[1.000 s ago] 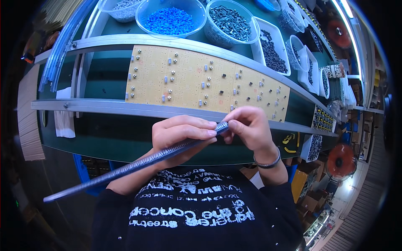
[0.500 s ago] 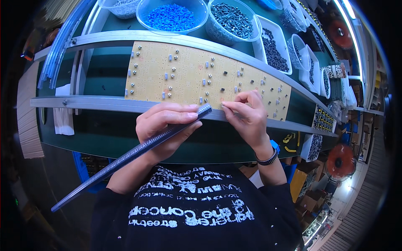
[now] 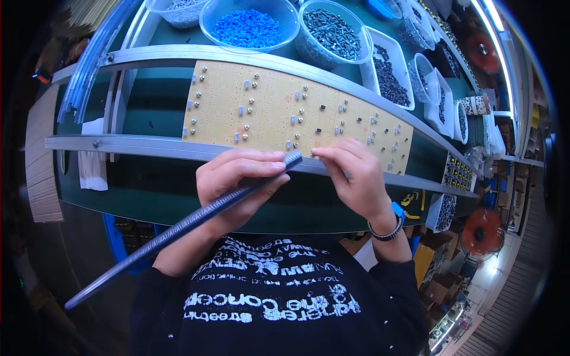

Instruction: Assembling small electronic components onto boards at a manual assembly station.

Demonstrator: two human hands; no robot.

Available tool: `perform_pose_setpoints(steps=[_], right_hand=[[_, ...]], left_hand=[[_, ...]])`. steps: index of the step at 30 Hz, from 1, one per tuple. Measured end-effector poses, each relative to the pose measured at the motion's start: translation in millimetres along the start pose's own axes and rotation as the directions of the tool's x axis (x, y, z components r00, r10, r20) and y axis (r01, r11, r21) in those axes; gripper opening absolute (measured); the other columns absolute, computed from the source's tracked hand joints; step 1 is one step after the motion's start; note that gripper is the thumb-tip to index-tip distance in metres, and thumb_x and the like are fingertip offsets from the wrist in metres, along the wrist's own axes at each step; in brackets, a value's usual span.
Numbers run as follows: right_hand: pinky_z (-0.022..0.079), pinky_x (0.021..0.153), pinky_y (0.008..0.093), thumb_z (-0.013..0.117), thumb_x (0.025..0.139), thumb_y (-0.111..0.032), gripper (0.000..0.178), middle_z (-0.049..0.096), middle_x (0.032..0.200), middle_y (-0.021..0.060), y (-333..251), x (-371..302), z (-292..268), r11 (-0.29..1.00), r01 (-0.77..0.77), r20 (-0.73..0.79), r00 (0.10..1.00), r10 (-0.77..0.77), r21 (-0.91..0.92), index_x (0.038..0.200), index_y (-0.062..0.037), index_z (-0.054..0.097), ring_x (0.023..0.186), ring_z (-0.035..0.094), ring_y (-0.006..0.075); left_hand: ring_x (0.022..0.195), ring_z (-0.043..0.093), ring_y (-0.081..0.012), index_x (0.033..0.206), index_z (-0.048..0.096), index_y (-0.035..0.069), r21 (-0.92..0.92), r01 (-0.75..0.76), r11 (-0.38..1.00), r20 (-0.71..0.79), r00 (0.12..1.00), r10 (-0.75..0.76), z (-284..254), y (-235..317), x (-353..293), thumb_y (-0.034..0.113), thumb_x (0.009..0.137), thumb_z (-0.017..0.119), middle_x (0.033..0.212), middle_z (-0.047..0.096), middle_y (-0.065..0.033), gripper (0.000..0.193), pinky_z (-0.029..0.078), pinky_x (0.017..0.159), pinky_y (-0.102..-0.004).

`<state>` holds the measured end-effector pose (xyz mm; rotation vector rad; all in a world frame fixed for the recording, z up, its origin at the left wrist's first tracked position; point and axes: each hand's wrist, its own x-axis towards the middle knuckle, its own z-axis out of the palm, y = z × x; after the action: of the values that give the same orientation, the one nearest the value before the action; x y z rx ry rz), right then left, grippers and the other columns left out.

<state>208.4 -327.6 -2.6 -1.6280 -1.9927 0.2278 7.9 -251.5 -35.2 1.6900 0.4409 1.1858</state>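
Green worktop [image 3: 320,207] | red fan [image 3: 482,233] | left grip [image 3: 240,181] clasps tube [image 3: 178,232] | right grip [image 3: 359,175] at board [image 3: 270,115], closure unclear

Glossy plastic tube [image 3: 169,233], smooth metal rail [image 3: 142,146]

A workshop, dim at its edges, with a long dark-green desk [image 3: 160,193] curving across the view. At upper right, white tube lights [image 3: 494,15] shine brightly. Two orange-red fans [image 3: 482,232] show on the right, one above the other. Near the lower fan, brown cardboard boxes [image 3: 436,291] lie in a cluster. At left, a blue crate [image 3: 116,236] sits below the desk's near edge, beside dark floor [image 3: 82,231].
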Motion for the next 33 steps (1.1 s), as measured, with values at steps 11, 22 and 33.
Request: perform_pose_setpoints(steps=[11,22,33], right_hand=[[0.048,0.054,0.0193,0.064,0.083,-0.005,0.009,0.067,0.076,0.0073,-18,25,-2,0.185,-0.584,0.520,0.799,0.302,0.790,0.085,0.0037,0.065,0.061,0.061,0.0098],[0.046,0.059,0.0302,0.071,0.065,0.001,0.012,0.059,0.072,0.0083,17,77,25,0.984,0.094,-0.153,0.981,-0.117,-0.149,0.076,-0.0009,0.066,0.067,0.058,0.0197],[0.045,0.059,0.0305,0.070,0.067,0.000,0.011,0.058,0.070,0.0086,16,81,25,0.980,0.100,-0.083,0.990,-0.116,-0.174,0.077,-0.0016,0.066,0.066,0.057,0.0227]], left_hand=[[0.080,0.066,-0.0203,0.084,0.065,0.004,-0.079,-0.061,0.995,0.097,0.993,0.069,-16,2,4,-0.002,0.067,0.075,0.087,0.067,-0.0119,0.021,0.053,0.071,-0.0287],[0.081,0.067,-0.0193,0.085,0.066,0.003,0.022,-0.106,0.994,-0.168,0.980,0.108,-34,-15,5,-0.001,0.068,0.075,0.088,0.067,-0.0123,0.020,0.053,0.070,-0.0263],[0.081,0.067,-0.0199,0.085,0.065,0.003,0.001,-0.103,0.995,-0.180,0.978,0.101,-35,-18,4,-0.001,0.069,0.074,0.088,0.067,-0.0127,0.019,0.053,0.071,-0.0267]])
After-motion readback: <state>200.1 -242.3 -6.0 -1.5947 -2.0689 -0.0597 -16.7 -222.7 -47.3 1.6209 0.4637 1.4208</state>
